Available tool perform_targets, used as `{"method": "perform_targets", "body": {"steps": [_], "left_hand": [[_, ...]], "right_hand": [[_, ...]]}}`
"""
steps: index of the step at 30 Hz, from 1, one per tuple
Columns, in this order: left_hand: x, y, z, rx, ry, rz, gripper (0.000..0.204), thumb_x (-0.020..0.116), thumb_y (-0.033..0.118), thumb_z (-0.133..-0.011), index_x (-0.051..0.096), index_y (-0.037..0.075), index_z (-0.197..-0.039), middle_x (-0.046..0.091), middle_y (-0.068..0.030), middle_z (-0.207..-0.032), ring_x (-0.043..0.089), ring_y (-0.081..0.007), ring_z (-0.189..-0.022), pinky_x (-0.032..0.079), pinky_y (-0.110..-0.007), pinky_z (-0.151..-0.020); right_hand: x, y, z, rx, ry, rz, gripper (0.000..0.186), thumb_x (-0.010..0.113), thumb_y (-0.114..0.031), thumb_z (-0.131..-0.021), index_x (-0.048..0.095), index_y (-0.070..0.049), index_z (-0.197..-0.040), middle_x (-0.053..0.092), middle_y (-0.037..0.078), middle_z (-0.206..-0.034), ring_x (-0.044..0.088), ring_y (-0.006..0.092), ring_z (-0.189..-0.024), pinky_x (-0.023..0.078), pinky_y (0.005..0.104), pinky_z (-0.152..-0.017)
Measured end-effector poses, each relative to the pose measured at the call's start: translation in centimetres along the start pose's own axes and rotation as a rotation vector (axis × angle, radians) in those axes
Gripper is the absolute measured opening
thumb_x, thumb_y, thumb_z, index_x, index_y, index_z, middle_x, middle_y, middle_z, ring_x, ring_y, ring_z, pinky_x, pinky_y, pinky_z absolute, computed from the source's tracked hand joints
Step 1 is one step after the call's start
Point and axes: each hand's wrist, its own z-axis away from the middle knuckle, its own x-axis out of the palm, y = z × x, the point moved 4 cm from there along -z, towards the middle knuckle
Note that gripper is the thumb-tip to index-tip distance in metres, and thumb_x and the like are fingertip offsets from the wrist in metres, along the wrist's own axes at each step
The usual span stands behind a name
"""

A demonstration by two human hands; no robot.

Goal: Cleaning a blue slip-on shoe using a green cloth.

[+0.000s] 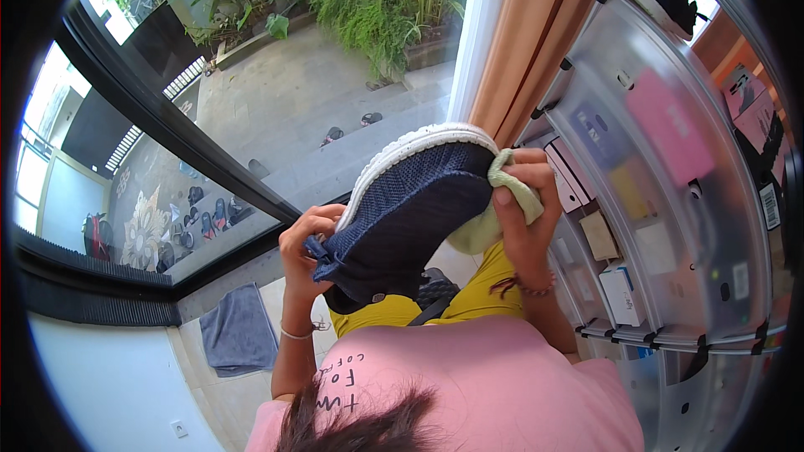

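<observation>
A navy blue knit shoe (410, 213) with a white sole is held up in front of me, tilted, its sole edge facing away. My left hand (303, 243) grips one end of it, beside a small blue loop; its fingertips are partly hidden behind the shoe. At the other end, my right hand (532, 213) is closed on a pale green cloth (476, 233). Part of the cloth is folded up against the white sole, and the rest hangs beneath the shoe's end.
Clear-fronted shoe boxes (662, 226) are stacked on the right, with a black shoe (666, 2) on top. An orange curtain (523, 42) hangs by the glass door. Left of me, a grey towel (239, 331) lies on the tiles. Outside are several sandals (219, 213) and plants (377, 8).
</observation>
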Motion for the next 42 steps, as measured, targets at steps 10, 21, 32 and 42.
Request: {"method": "perform_targets", "body": {"steps": [10, 21, 32, 42], "left_hand": [[-0.2, -7.4, 2.0, -0.281, 0.132, 0.189, 0.044, 0.079, 0.013, -0.076, 0.061, -0.004, -0.113, 0.067, -0.0119, -0.112, 0.062, -0.0174, -0.103, 0.048, -0.03, -0.089], [2.0, -8.3, 0.2, -0.333, -0.01, 0.199, 0.04, 0.043, 0.012, -0.104, 0.045, -0.002, -0.142, 0.057, -0.0146, -0.134, 0.057, -0.0222, -0.119, 0.049, -0.038, -0.101], [3.2, -6.2, 1.8, -0.602, 0.192, 0.963, 0.042, 0.043, 0.031, -0.105, 0.052, 0.001, -0.132, 0.062, -0.014, -0.124, 0.064, -0.0235, -0.107, 0.053, -0.038, -0.096], [2.8, -8.2, 5.5, -0.651, 0.226, 0.859, 0.04, 0.053, 0.027, -0.1, 0.055, 0.0, -0.129, 0.065, -0.0091, -0.116, 0.065, -0.0185, -0.1, 0.054, -0.033, -0.09]], "right_hand": [[4.4, -0.8, 2.3, -0.217, 0.025, 0.117, 0.024, 0.074, -0.003, -0.082, 0.06, 0.0, -0.102, 0.059, 0.016, -0.099, 0.058, 0.0254, -0.087, 0.048, 0.0345, -0.078], [6.4, -1.6, 1.8, -0.212, -0.077, 0.279, 0.036, 0.079, -0.004, -0.07, 0.065, -0.008, -0.103, 0.061, 0.008, -0.096, 0.056, 0.0253, -0.089, 0.036, 0.0371, -0.08], [7.0, -1.4, 7.5, -0.257, -0.234, 0.252, 0.035, 0.079, -0.01, -0.071, 0.065, -0.011, -0.102, 0.062, 0.003, -0.095, 0.059, 0.0221, -0.083, 0.037, 0.0377, -0.079], [7.0, -2.4, 10.2, -0.314, -0.324, 0.356, 0.036, 0.079, -0.021, -0.071, 0.067, -0.016, -0.104, 0.06, -0.001, -0.098, 0.06, 0.0179, -0.09, 0.035, 0.0379, -0.086]]}}
